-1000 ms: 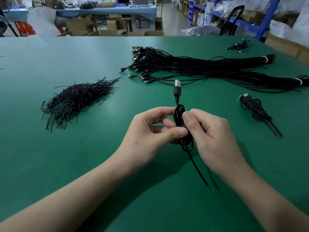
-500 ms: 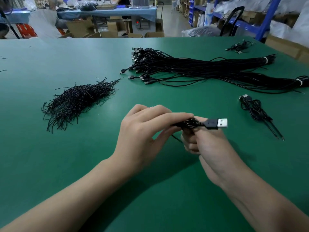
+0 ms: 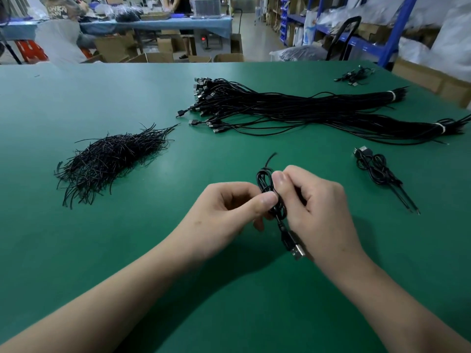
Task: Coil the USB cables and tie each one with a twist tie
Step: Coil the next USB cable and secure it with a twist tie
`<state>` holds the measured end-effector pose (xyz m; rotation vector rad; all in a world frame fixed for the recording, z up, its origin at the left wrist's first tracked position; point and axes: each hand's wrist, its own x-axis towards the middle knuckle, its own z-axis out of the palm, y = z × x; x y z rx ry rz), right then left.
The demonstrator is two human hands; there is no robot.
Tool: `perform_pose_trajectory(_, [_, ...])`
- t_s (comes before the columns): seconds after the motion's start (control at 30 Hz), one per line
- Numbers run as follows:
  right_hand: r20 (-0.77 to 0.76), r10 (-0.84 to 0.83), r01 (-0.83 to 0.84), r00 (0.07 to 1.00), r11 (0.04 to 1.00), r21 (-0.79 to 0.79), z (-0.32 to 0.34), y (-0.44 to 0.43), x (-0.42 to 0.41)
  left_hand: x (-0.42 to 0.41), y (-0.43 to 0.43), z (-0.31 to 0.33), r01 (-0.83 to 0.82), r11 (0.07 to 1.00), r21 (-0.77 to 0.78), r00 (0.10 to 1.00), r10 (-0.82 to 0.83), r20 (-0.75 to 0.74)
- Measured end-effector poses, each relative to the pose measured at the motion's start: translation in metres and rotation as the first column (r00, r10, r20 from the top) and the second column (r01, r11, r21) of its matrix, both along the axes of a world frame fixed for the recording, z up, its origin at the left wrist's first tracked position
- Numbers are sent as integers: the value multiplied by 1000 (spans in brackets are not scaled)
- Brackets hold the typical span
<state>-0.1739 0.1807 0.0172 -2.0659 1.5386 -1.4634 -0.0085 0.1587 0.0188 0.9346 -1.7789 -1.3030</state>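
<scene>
While left grip [image 3: 229, 210] & right grip [image 3: 313, 207] both pinch coiled cable [image 3: 265, 187] over tabletop [image 3: 153, 250], plug [image 3: 295, 249] hangs low. Cable thin, light, bendy, prob springs open; hold middle tight.

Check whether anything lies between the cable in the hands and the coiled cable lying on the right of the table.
Nothing visible does. The left hand and right hand pinch the cable; only bare table lies between it and the coiled cable on the right.
</scene>
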Motion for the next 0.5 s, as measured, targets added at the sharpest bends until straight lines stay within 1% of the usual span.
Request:
perform_pose_trajectory(0.03, [12, 14, -14, 1000, 1000, 20, 0, -1, 0, 1, -1, 0, -23, 999, -26, 1000, 23, 8])
perform_pose_trajectory(0.07, [33, 34, -35, 999, 998, 55, -1, -1, -1, 3, -2, 0, -47, 995, -85, 998, 50, 39])
perform_pose_trajectory(0.13, [133, 87, -108, 987, 981, 160, -1, -3, 0, 5, -3, 0, -98, 949, -301, 978, 147, 146])
perform_pose_trajectory(0.17, [235, 110, -163, 966, 962, 220, -1, -3, 1, 6, -3, 0, -113, 899, -423, 961, 206, 182])
perform_pose_trajectory(0.2, [366, 116, -226, 923, 935, 273, -2, -3, 2, 7, -4, 0, -123, 836, -534, 945, 264, 196])
perform_pose_trajectory(0.27, [606, 73, -349, 792, 869, 350, -3, -3, 4, 7, -4, -2, -126, 679, -724, 910, 369, 188])
perform_pose_trajectory(0.3, [678, 49, -397, 734, 840, 369, -4, -3, 5, 8, -5, -3, -106, 576, -811, 890, 419, 182])
perform_pose_trajectory(0.33, [718, 29, -428, 696, 819, 382, -6, -3, 6, 9, -6, -4, -69, 464, -883, 870, 461, 175])
perform_pose_trajectory(0.37, [735, 13, -442, 677, 806, 393, -7, -3, 7, 10, -7, -4, -28, 363, -931, 852, 497, 168])
perform_pose_trajectory(0.4, [736, 0, -438, 677, 803, 404, -7, -4, 8, 10, -8, -4, 1, 296, -955, 837, 522, 163])
perform_pose_trajectory(0.43, [718, -5, -415, 696, 814, 408, -7, -5, 7, 11, -8, -4, 3, 288, -958, 833, 529, 162])
perform_pose_trajectory(0.47, [677, 5, -371, 736, 839, 398, -7, -6, 6, 10, -8, -5, -22, 348, -937, 846, 507, 168])
perform_pose_trajectory(0.5, [613, 20, -311, 790, 874, 373, -7, -7, 4, 9, -6, -5, -78, 479, -874, 878, 448, 167])
